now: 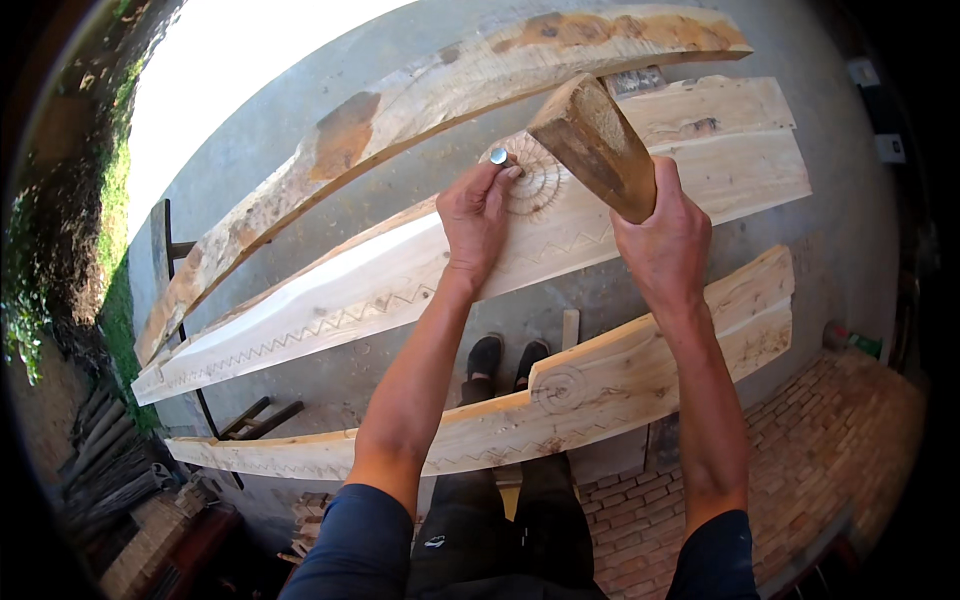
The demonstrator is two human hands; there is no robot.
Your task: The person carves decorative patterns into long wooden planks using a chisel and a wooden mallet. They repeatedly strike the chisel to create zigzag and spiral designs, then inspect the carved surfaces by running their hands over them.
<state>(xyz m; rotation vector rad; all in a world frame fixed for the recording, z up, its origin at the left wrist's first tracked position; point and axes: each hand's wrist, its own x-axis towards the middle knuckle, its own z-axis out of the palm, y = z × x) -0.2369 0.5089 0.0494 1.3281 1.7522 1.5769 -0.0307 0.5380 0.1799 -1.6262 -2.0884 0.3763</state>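
Observation:
My left hand (478, 215) is closed round an upright chisel (498, 156). Only its shiny round top shows; the hand hides its lower end. It stands over a carved pattern of rings (537, 180) on the middle wooden plank (400, 265). My right hand (668, 235) grips a wooden mallet (597, 140) by its narrow end. The mallet's thick, squared head is raised above the plank, to the right of the chisel and apart from it. A zigzag line is cut along the plank's near side.
Beyond lies a curved, rough-faced plank (400, 105). Nearer me, another plank (600, 395) bears a ring and zigzag pattern, crossing above my legs. Dark trestles (165, 250) stand at the left. Stacked bricks (810, 440) fill the lower right, and branches (110, 460) are piled at the lower left.

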